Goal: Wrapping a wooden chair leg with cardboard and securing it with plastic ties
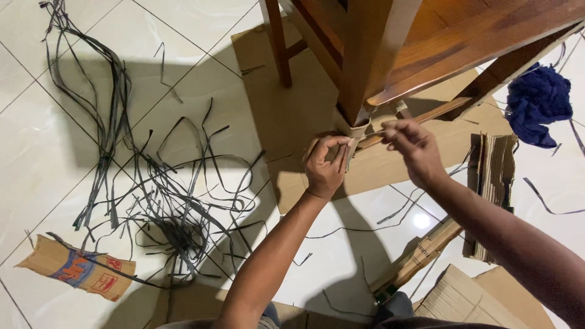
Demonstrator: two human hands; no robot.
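A wooden chair or table leg (365,55) stands on a flat sheet of cardboard (286,103), its foot wrapped in a small cardboard sleeve (356,131). My left hand (324,164) pinches the sleeve's left side at the foot of the leg. To the right, my right hand (414,149) has its fingers closed on a thin strap or string (373,135) that runs to the wrapped foot. The rest of the wooden furniture (463,36) fills the upper right.
A tangle of dark plastic straps (164,201) lies on the white tiled floor at left. A printed cardboard scrap (76,268) sits at lower left. Folded cardboard pieces (493,176) and a blue cloth (539,103) lie to the right.
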